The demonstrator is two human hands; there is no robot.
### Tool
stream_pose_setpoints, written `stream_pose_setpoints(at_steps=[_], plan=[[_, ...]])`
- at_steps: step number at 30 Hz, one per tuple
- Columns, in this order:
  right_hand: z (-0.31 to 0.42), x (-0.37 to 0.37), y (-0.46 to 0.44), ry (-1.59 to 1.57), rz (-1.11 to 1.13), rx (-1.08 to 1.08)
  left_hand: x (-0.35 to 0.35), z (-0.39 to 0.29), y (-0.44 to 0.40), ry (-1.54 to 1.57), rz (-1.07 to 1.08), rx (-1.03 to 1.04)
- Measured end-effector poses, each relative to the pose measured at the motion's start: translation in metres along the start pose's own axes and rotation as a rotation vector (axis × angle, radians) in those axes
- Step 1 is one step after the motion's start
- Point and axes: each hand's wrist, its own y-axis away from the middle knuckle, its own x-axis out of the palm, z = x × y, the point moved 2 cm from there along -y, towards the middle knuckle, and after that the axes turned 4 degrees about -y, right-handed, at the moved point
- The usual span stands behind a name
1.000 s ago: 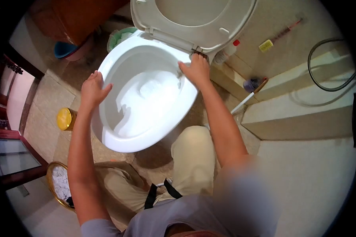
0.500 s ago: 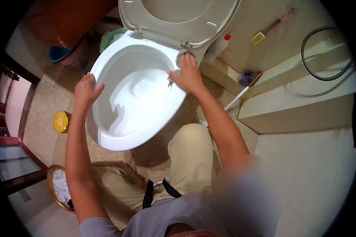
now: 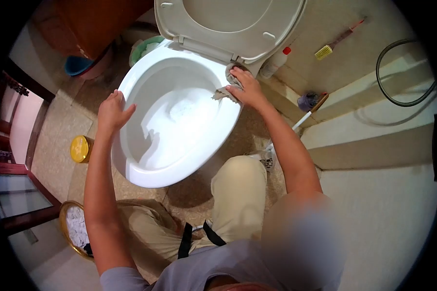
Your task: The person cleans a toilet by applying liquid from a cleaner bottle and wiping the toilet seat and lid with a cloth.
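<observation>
A white toilet bowl (image 3: 165,178) stands in front of me, its seat and lid (image 3: 218,39) raised. My left hand (image 3: 114,112) rests on the left rim with the thumb spread from the fingers. At the rim's upper right, near the hinge, my right hand (image 3: 247,88) is closed on a grey cloth (image 3: 223,93). Part of the cloth bunches beyond the fingertips, and a ragged end hangs over the inner edge of the bowl.
A yellow tub (image 3: 79,149) and a basket of white scraps (image 3: 75,224) are at the left. At the right are a red-capped bottle (image 3: 276,63), a yellow-bristled brush (image 3: 324,52), a white-handled brush (image 3: 302,120) and a hose (image 3: 379,72).
My right hand has turned and shifted toward the outer right of the rim, and more of the cloth shows. My left hand stays on the left rim.
</observation>
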Motion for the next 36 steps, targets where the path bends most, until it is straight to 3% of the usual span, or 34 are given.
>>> stream_pose_setpoints(at_steps=[4, 10, 12, 15, 19, 23, 25, 30, 33, 36], plan=[[0.013, -0.002, -0.005, 0.149, 0.021, 0.033, -0.006, -0.008, -0.003, -0.036, 0.063, -0.029], [0.047, 0.035, -0.052, 0.174, -0.033, -0.115, -0.004, -0.011, -0.003, -0.038, 0.054, -0.017], [0.056, 0.023, -0.049, 0.129, 0.017, -0.074, -0.005, -0.008, 0.0, -0.031, 0.006, -0.003], [0.055, 0.011, -0.031, 0.122, -0.03, 0.028, -0.027, -0.022, 0.001, 0.118, 0.125, -0.114], [0.036, 0.006, 0.023, 0.117, -0.16, 0.117, -0.013, -0.005, 0.002, 0.095, 0.075, -0.061], [0.028, 0.008, 0.047, 0.002, -0.137, 0.02, -0.01, 0.001, 0.001, 0.136, 0.086, -0.04], [0.01, 0.015, 0.027, 0.055, -0.1, 0.157, -0.019, -0.012, 0.004, 0.166, 0.127, -0.147], [0.008, -0.012, -0.027, -0.077, 0.213, 0.536, -0.013, -0.002, 0.001, 0.148, 0.116, -0.083], [0.01, -0.016, -0.021, -0.145, 0.255, 0.54, -0.008, 0.001, 0.002, 0.217, 0.126, -0.106], [0.009, 0.019, 0.021, -0.137, -0.023, 0.391, -0.008, 0.0, 0.005, 0.302, 0.111, -0.162]])
